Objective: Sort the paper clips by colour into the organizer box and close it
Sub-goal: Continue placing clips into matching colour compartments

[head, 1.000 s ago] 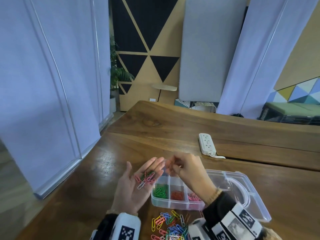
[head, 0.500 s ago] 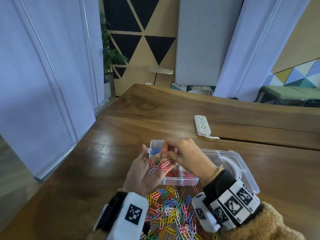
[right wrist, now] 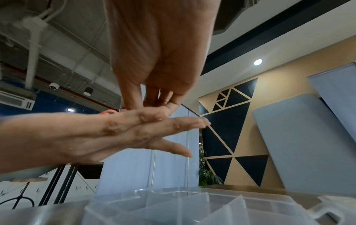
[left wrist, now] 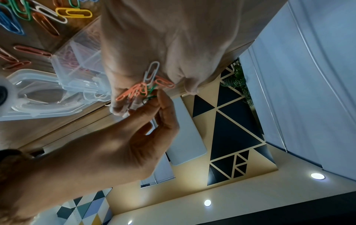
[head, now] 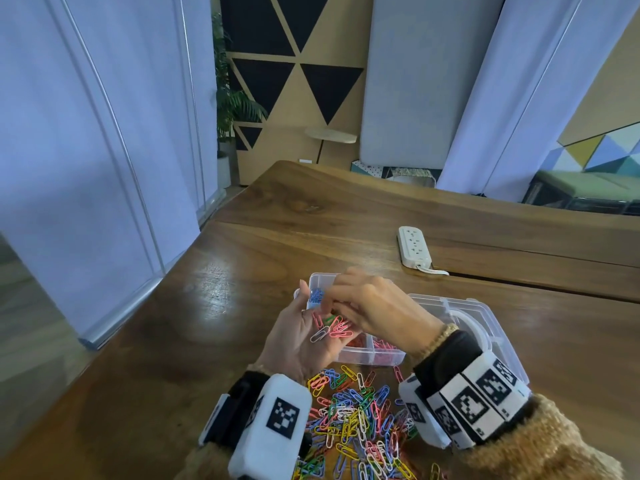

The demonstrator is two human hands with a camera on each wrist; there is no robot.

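Your left hand [head: 298,337] lies palm up over the organizer box [head: 372,356], a few clips [head: 330,329] on it; your right hand [head: 374,303] reaches in from the right. The loose pile [head: 356,410] lies before the box, the power strip [head: 414,245] behind

2 hands in view: left hand [head: 300,336], right hand [head: 372,304]. 1 clear box [head: 372,356] with 1 open lid [head: 485,318]. On the left palm, 1 small bunch of clips [head: 330,329]: 1 white clip [left wrist: 151,72], 1 green clip [left wrist: 151,92], roughly 4 or 5 pink clips [left wrist: 133,92], too tangled for an exact count. 1 loose pile of mixed clips [head: 356,420] on 1 wooden table [head: 242,289], far too many to count. 1 white power strip [head: 414,245]. 1 potted plant [head: 232,109] at the back.
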